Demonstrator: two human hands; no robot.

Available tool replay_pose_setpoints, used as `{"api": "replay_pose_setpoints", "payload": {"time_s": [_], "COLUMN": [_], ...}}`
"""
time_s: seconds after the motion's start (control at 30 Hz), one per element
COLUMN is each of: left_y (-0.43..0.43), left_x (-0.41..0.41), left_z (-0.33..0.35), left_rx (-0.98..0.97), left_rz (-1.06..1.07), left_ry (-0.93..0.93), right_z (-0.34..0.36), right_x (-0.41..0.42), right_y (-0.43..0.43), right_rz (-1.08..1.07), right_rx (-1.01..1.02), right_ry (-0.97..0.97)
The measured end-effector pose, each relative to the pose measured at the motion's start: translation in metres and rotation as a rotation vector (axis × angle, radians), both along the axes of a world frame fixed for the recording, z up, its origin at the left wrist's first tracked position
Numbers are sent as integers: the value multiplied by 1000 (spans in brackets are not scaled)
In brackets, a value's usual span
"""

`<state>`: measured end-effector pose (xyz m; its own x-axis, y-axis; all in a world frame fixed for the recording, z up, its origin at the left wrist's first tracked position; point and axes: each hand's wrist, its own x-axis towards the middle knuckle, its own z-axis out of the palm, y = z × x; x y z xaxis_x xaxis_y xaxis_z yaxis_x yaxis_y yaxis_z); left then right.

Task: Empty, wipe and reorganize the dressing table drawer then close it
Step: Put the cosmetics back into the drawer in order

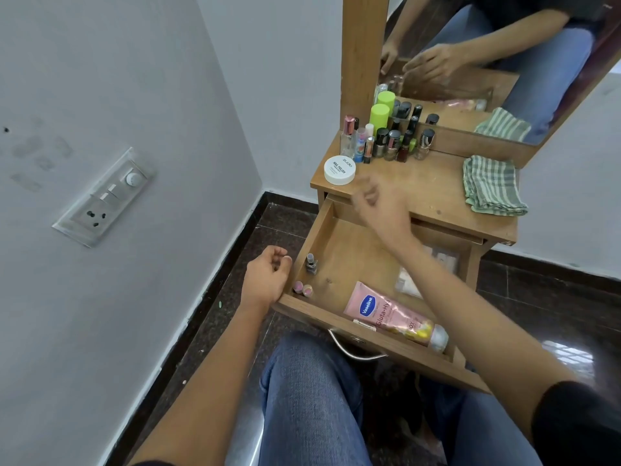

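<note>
The wooden drawer (322, 230) of the dressing table is pulled out. Inside lie a pink Vaseline tube (393, 312) along the front, a grey nail polish bottle (311, 264) standing at the left, two small pink lipsticks (302, 289) in the front left corner, and clear sachets (408, 280) partly under my arm. My left hand (268, 277) rests at the drawer's left wall, fingers loosely curled, holding nothing. My right hand (376, 203), blurred, hovers over the drawer's back edge near the tabletop, fingers relaxed and empty.
On the tabletop (423, 186) stand several cosmetic bottles (386, 139), a white nail polish remover jar (339, 169) and a folded green striped cloth (492, 186). A mirror (487, 62) rises behind. A wall with a switchboard (104, 196) is on the left. My knees sit under the drawer.
</note>
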<state>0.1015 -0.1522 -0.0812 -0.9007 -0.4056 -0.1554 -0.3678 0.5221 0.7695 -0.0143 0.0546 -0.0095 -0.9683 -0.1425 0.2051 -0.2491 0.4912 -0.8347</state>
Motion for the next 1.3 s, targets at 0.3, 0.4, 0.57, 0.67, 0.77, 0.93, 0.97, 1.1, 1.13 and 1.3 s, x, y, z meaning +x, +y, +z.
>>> {"api": "replay_pose_setpoints", "payload": {"time_s": [0.3, 0.4, 0.57, 0.67, 0.77, 0.93, 0.97, 1.1, 1.13, 1.3], "left_y": [-1, -1, -1, 0, -1, -2, -2, -1, 0, 0], "left_x": [0, 0, 0, 0, 0, -1, -1, -1, -1, -1], "left_z": [-1, 0, 0, 0, 0, -2, -2, 0, 1, 3], "left_rx": [-14, -11, -10, -7, 0, -5, -3, 3, 0, -8], "left_rz": [-16, -15, -14, -14, -11, -9, -7, 3, 2, -9], "left_ry": [-20, -22, -3, 2, 1, -10, -12, -16, -16, -26], "right_z": [18, 20, 25, 26, 30, 42, 44, 44, 40, -12], "right_x": [-93, -101, -105, -106, -103, -82, -73, -24, -9, 55], "right_y": [7, 0, -10, -12, -12, 5, 11, 31, 34, 27], "right_rz": [-102, -73, -90, -90, -39, -41, -39, 57, 123, 631], "right_rx": [311, 396, 484, 495, 465, 335, 314, 250, 235, 432], "right_ry": [161, 177, 193, 210, 201, 256, 278, 244, 194, 89]}}
